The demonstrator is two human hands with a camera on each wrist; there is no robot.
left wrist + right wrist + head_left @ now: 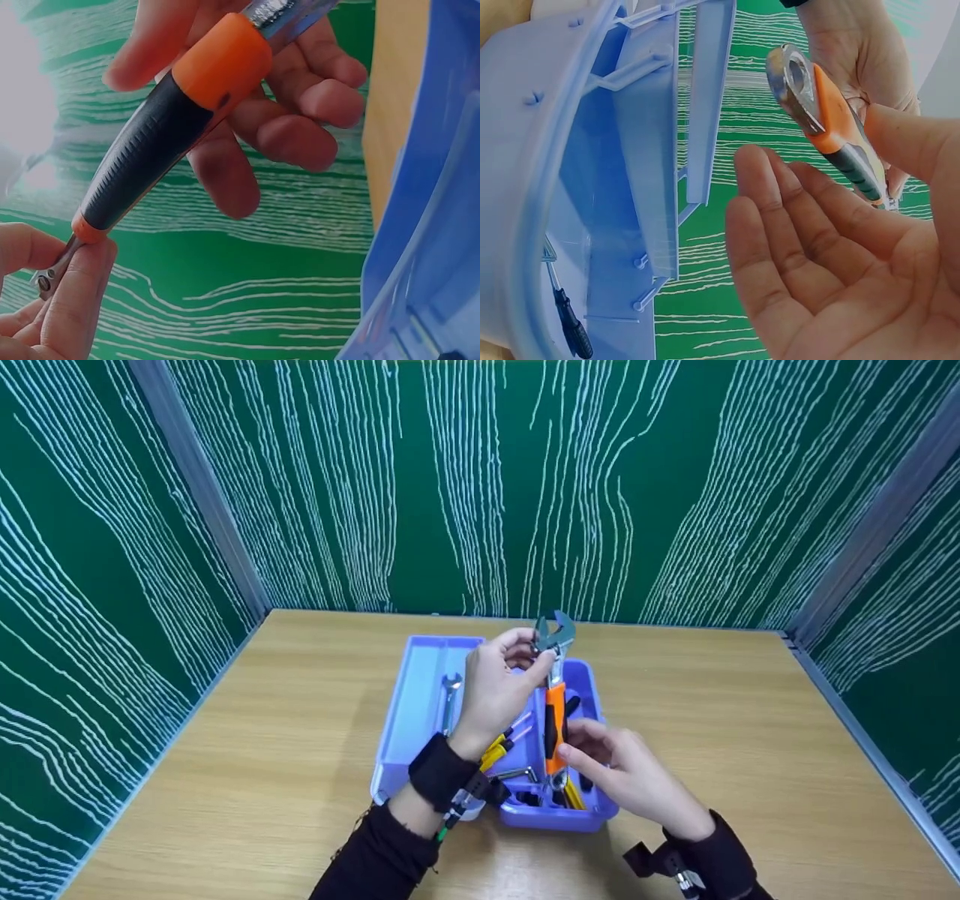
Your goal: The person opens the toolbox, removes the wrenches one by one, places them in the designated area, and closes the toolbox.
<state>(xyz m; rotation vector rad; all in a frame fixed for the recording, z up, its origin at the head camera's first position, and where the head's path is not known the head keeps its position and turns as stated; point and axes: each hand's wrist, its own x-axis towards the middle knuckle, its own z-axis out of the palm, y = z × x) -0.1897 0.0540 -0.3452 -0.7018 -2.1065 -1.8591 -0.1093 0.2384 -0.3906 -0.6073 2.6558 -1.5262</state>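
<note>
My left hand (504, 682) pinches an adjustable wrench (555, 720) at its metal neck just below the jaws. The wrench is upright, jaws up, with an orange and black handle, overlapping the purple toolbox (598, 690) in the head view. Beside the lower handle is my right hand (626, 772), thumb close against the grip and fingers loosely extended. In the right wrist view, the palm of the right hand (840, 262) faces up under the handle, whose ringed metal end (795, 75) points toward the camera. The left wrist view shows the left fingers (71, 300) at the neck.
On the toolbox's left side, its opened lid or tray (424, 690) holds an open-end spanner (450, 701). Yellow-handled screwdrivers (496, 753) and an L-shaped hex key (517, 774) lie in the box. A black-handled tool (571, 326) shows inside. Wooden table (750, 720) and green walls surround it.
</note>
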